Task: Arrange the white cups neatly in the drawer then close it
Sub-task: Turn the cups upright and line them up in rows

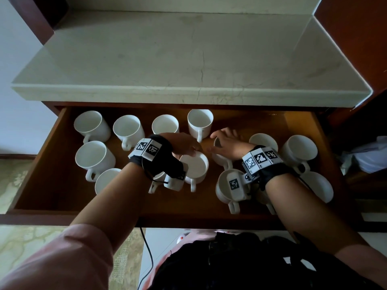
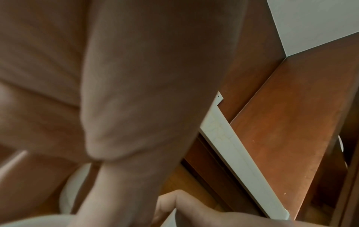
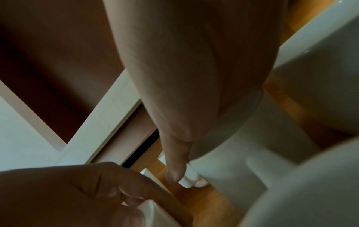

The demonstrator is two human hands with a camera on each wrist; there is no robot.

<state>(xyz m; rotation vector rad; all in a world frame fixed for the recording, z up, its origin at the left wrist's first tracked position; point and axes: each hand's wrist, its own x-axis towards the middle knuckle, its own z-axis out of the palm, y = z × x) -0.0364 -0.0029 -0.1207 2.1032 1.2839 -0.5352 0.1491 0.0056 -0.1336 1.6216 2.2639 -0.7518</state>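
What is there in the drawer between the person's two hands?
In the head view, only a narrow strip of bare wooden drawer floor separates the left hand from the right hand; each grips its own white cup.

Counts in the open drawer
There was one drawer (image 1: 41, 164) under one stone countertop (image 1: 188, 59), two hands, left hand (image 1: 184, 145) and right hand (image 1: 228, 143), and at least thirteen white cups (image 1: 94, 158); the forearms hid any more
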